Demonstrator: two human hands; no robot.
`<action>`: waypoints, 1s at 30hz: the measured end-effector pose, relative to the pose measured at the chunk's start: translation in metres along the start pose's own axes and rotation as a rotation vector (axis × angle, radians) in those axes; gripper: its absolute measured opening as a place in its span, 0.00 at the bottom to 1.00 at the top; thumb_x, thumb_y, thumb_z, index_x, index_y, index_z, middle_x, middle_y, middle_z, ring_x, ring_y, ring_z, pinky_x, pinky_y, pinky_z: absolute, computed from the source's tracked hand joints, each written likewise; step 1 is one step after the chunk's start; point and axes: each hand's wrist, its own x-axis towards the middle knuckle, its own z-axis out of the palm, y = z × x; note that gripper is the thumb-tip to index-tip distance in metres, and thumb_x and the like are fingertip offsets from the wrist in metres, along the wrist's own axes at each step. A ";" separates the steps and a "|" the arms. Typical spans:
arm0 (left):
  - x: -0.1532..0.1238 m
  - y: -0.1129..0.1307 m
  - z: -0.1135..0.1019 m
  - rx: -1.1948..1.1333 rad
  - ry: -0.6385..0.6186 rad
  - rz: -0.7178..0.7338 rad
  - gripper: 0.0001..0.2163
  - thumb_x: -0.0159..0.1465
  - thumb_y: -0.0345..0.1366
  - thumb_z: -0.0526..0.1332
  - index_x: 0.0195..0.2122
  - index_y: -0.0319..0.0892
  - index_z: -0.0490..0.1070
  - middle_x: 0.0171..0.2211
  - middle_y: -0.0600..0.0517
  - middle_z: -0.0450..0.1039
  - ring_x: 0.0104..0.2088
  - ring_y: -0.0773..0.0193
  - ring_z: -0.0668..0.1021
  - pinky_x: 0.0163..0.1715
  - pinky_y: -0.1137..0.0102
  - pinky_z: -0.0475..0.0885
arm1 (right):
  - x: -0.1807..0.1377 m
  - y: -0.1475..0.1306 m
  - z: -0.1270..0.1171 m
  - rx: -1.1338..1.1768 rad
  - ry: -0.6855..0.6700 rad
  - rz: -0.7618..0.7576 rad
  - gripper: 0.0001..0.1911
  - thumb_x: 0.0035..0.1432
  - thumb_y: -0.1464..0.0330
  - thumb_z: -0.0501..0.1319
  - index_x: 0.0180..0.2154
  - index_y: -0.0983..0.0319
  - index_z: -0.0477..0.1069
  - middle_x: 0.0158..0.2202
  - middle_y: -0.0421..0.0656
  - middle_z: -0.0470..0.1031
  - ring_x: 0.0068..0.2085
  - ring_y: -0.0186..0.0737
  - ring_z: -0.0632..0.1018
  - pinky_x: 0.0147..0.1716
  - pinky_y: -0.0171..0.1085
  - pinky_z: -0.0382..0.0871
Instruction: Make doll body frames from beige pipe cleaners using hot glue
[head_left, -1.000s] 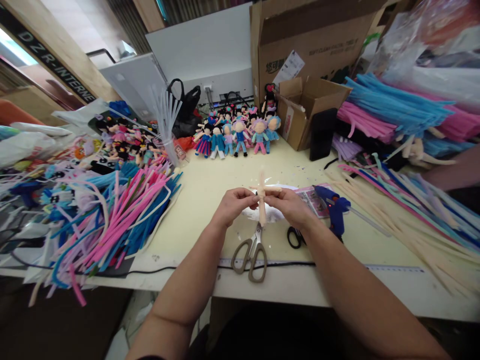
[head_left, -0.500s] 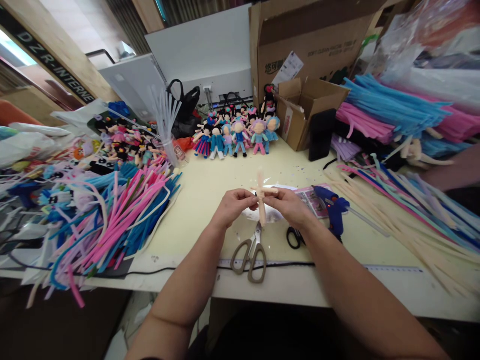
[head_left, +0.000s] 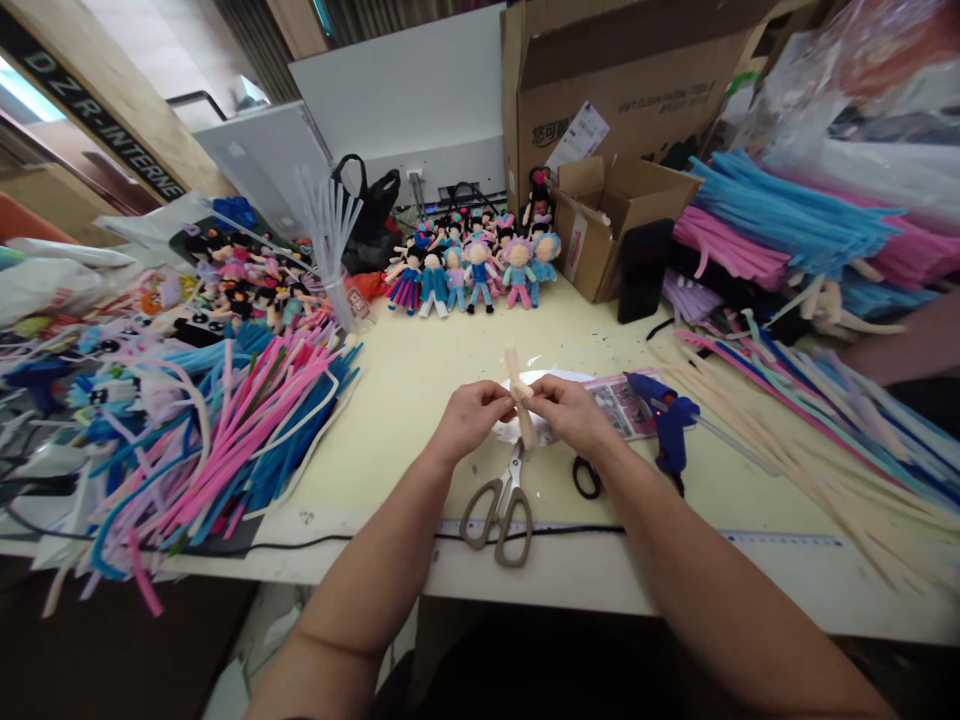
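Between my two hands is a small figure of beige pipe cleaners [head_left: 513,365], crossed and twisted at its middle. My left hand [head_left: 471,416] pinches it from the left with thumb and fingertips. From the other side, the fingers of my right hand [head_left: 574,412] close on the same twisted middle. Its lower ends hang just above the tip of the grey-handled scissors [head_left: 498,515], which lie partly open on the table. A black-handled pair of scissors [head_left: 586,478] is partly hidden under my right forearm. The blue glue gun [head_left: 671,420] rests right of my right hand.
Loose pipe cleaners [head_left: 225,430] heap up at left, and more beige ones [head_left: 795,450] spread at right. Finished dolls [head_left: 478,270] stand at the back beside an open cardboard box [head_left: 600,230] and a black phone [head_left: 645,270]. A cable [head_left: 300,545] crosses the front edge.
The beige figure has turned and tilted in my fingers; its sideways arms show less now. Both hands stay in nearly the same spot, still gripping it.
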 end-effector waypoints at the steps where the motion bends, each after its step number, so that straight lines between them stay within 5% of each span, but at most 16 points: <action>1: 0.000 0.000 0.000 -0.009 0.005 0.000 0.11 0.53 0.41 0.63 0.24 0.37 0.73 0.22 0.51 0.73 0.25 0.67 0.73 0.27 0.72 0.66 | 0.000 -0.001 0.000 0.027 -0.003 0.010 0.09 0.45 0.63 0.65 0.25 0.62 0.71 0.23 0.38 0.72 0.28 0.36 0.72 0.31 0.37 0.64; 8: 0.003 -0.002 -0.004 -0.284 -0.117 0.024 0.12 0.52 0.42 0.65 0.24 0.36 0.73 0.22 0.51 0.73 0.26 0.67 0.74 0.31 0.71 0.67 | -0.003 -0.009 -0.004 0.408 -0.261 0.008 0.12 0.49 0.62 0.64 0.33 0.63 0.76 0.26 0.42 0.77 0.32 0.39 0.76 0.42 0.42 0.65; 30: 0.000 0.001 -0.001 -0.155 -0.048 0.022 0.11 0.51 0.41 0.65 0.23 0.36 0.72 0.21 0.51 0.72 0.24 0.68 0.73 0.28 0.72 0.67 | -0.004 -0.011 -0.003 0.320 -0.204 0.064 0.13 0.46 0.60 0.66 0.32 0.62 0.76 0.27 0.43 0.78 0.34 0.42 0.77 0.42 0.43 0.66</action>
